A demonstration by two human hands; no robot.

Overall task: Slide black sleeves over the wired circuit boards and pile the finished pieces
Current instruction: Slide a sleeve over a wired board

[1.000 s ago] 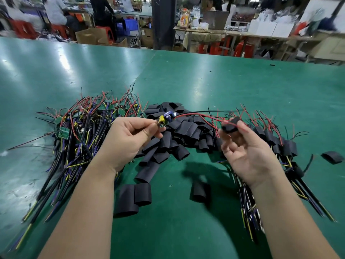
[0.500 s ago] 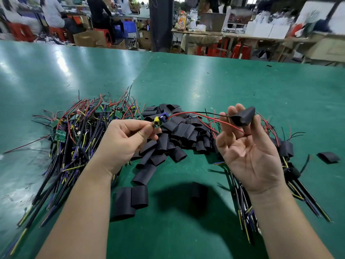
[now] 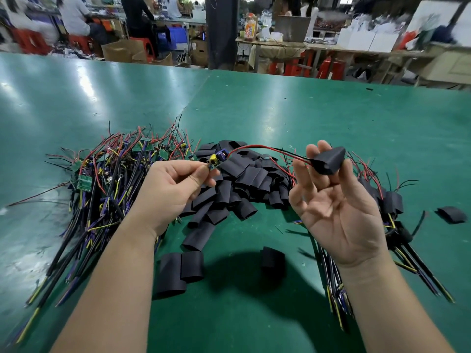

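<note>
Green table [image 3: 280,110], loose sleeves [image 3: 242,184] heaped mid-scene; above them the left hand [image 3: 170,192] pinches a circuit board [image 3: 216,160], its wires [image 3: 265,148] entering the black sleeve [image 3: 328,161] pinched by the right hand [image 3: 339,212].

Found no legible text, number or brand. Noted one large dark character on orange label of far bottle [image 3: 250,29], too blurred to read. Could not resolve any markings on green boards [image 3: 82,181].
</note>
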